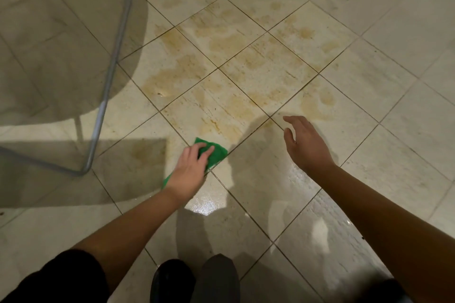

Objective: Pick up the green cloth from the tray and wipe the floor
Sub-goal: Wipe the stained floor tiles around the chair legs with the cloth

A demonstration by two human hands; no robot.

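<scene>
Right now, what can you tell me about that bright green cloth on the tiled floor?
The bright green cloth is a small, soft-looking fabric piece lying flat on the pale tiled floor, across a dark grout line. The left hand presses on it with spread fingers, hiding its middle; one corner shows beyond the fingertips, another tip by the wrist. It sits at the near edge of the yellowish-brown stains. The right hand hovers apart, not touching it.

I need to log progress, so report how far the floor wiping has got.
Done: the green cloth is picked up and on the floor. In hand: the left hand presses it flat on the tiles at the near edge of the brown stain; the right hand hovers empty. Left: most of the stain, spread across several tiles ahead.
</scene>
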